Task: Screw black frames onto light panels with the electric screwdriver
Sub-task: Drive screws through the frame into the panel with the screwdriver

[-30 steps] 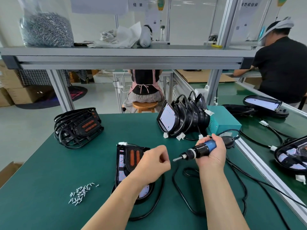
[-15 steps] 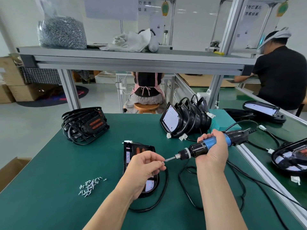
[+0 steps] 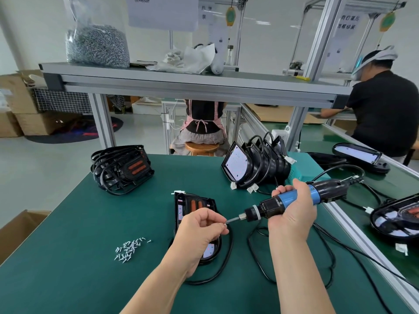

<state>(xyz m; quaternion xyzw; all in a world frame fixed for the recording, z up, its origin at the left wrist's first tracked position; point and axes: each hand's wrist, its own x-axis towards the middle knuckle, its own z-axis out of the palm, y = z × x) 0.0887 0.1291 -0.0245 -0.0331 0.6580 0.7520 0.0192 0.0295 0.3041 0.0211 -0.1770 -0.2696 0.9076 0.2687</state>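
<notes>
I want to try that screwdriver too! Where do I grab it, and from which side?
Grab the blue barrel in the middle of the electric screwdriver, coming from the near side as the right hand does. It lies almost level, its thin bit pointing left at the screw the left hand pinches, so avoid that end.

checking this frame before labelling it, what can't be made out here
Head view only.
The screw at the electric screwdriver bit: too small, half covered by fingers of the left hand; seating unclear.
The black frame and light panel middle, with any screw holes: hidden under the left hand.
The screwdriver grip: wrapped by the right hand.
The second light panel, far right: cut off by the picture edge.
</notes>
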